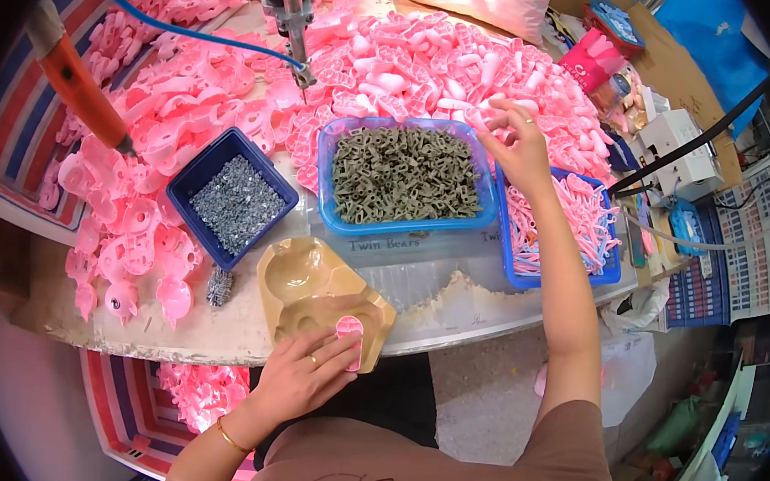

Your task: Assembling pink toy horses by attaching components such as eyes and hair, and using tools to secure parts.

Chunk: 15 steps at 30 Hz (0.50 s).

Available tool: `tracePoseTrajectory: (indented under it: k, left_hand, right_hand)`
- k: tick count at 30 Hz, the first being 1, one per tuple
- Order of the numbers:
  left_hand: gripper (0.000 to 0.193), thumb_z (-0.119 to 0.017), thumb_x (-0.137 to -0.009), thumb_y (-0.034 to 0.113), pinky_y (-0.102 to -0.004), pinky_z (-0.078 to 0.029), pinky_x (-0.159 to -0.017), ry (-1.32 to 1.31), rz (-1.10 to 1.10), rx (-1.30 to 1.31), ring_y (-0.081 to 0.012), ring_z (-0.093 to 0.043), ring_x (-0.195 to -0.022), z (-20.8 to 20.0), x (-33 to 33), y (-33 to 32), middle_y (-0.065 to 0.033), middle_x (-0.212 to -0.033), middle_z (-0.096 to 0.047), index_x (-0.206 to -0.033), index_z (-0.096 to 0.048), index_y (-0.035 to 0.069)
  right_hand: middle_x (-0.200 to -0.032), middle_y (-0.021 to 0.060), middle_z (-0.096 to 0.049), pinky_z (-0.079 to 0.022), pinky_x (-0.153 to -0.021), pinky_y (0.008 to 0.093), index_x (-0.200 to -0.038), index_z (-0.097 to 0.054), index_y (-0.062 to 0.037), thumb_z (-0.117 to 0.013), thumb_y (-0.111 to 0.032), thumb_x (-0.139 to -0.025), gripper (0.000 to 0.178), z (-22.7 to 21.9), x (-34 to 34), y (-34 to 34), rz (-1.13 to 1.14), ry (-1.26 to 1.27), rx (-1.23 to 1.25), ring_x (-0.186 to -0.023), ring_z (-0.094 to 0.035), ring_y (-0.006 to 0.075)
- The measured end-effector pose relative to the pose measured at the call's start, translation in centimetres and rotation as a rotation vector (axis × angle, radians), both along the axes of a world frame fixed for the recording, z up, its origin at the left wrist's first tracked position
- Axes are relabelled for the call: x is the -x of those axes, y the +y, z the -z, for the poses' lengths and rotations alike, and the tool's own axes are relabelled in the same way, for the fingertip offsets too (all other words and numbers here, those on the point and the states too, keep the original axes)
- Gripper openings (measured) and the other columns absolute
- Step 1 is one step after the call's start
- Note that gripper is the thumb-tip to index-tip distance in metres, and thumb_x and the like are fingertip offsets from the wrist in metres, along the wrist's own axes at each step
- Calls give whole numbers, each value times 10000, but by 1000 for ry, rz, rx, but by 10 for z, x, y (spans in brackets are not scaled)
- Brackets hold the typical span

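Observation:
My left hand (305, 373) lies across the lower part of a tan moulded fixture (336, 293) with rounded hollows. Its fingers are stretched out and touch a small elongated pink plastic piece (350, 331), partly covering it. My right hand (518, 150) is raised past the right end of a blue tray (404, 233) of small grey-green parts (406, 174). Its thumb and fingers are curved and apart, beside a big heap of glossy pink plastic pieces (436, 71). No piece shows clearly between them.
A dark blue bin (183, 221) of small silvery screws stands left of the fixture. To the right, a blue basket (528, 279) holds thin pink and pale-blue strips. An orange-handled tool (78, 81) and a metal driver (293, 17) with a blue hose hang over the table.

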<state>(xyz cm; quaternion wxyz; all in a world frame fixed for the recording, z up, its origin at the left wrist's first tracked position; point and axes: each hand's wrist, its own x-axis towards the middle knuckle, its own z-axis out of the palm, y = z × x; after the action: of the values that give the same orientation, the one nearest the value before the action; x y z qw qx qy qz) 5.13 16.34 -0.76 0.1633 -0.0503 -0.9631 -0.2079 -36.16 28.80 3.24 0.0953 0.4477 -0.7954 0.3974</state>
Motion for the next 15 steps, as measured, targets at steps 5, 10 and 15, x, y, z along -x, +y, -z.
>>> tracePoseTrajectory:
  k: [5, 10, 15]
  left_hand:
    - [372, -755, -808, 195, -362, -505, -863, -4, -34, -19, -236, -596, -1132, 1, 6, 4, 6, -1265, -651, -1165, -669, 132]
    - [384, -756, -797, 187, -369, -506, -887, 17, -43, -9, -257, -591, -1148, -1, 9, 2, -6, -1273, -653, -1168, -668, 138]
    - [375, -755, -794, 187, -372, -513, -851, 18, -32, -4, -253, -594, -1138, -3, 12, 2, -3, -1272, -652, -1157, -672, 144]
  right_hand:
    - [-1157, 110, -637, -481, -671, 229, -1007, -592, -55, -754, -87, -839, 235, -14, -66, -6, -269, -653, 88, -800, -604, 88]
    - [-973, 63, -666, -493, -664, 244, -1153, -623, -52, -746, -135, -848, 339, -20, -78, -12, -157, -469, -46, -751, -613, 85]
    - [-964, 114, -701, -537, -685, 329, -1090, -692, -65, -761, -235, -802, 341, -7, 14, -13, 285, 167, -188, -714, -664, 184]
